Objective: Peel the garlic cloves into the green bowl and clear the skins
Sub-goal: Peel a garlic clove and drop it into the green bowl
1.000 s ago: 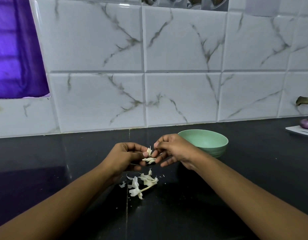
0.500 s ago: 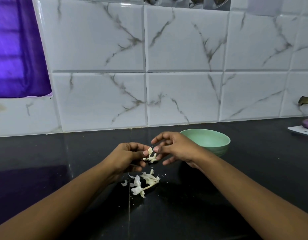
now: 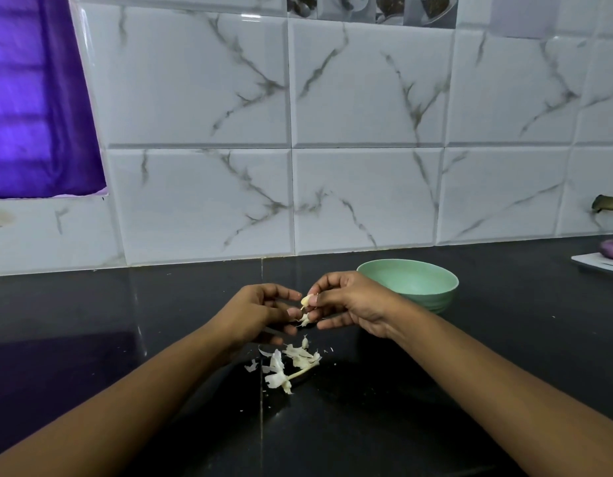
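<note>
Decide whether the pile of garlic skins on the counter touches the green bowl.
Apart. The head view shows bare dark counter between the pile of garlic skins and the green bowl, which sits farther back.

Obstacles: green bowl just behind right hand; skins heaped beneath both hands; garlic clove bridging left hand and right. Free: dark counter left of left hand.

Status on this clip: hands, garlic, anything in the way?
Right hand pinches garlic clove; left hand pinches its hanging skin. Green bowl behind right hand. Loose skins on counter below; nothing blocking.
</note>
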A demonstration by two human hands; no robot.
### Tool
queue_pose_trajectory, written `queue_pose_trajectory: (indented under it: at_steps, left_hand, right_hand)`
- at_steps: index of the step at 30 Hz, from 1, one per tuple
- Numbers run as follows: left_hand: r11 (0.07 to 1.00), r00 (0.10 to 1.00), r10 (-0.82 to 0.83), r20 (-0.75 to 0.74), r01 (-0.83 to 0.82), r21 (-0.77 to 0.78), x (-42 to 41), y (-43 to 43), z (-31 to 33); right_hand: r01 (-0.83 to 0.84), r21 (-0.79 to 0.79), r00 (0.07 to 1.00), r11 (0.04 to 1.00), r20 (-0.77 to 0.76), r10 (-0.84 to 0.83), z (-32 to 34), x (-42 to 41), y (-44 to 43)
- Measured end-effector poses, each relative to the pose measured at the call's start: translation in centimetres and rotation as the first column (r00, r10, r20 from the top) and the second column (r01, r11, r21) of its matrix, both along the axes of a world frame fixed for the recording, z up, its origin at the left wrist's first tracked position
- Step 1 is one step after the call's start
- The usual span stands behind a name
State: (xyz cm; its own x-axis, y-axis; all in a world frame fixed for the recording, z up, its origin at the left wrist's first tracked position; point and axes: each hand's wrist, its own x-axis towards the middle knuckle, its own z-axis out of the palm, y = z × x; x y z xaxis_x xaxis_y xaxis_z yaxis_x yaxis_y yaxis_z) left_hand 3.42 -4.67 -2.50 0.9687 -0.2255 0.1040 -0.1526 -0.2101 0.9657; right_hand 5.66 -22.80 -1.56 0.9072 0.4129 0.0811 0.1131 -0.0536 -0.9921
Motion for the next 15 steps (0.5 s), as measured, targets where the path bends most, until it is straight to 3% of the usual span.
queue_pose_trajectory:
  at_steps: [9,15]
  left_hand:
    - [0.992,0.981,0.081,0.175,-0.096,0.079,0.05,-0.30,-0.06]
    - [0.925,0.936,0.074,0.343,-0.194,0.327,0.48,-0.42,-0.18]
  right_hand:
    - [-0.040,0.045,0.999,0.998,0.010,0.040,-0.27,-0.17,0.36]
    - [0.008,-0.080,0.986,0.997,0.166,0.005,-0.54,-0.22,0.81]
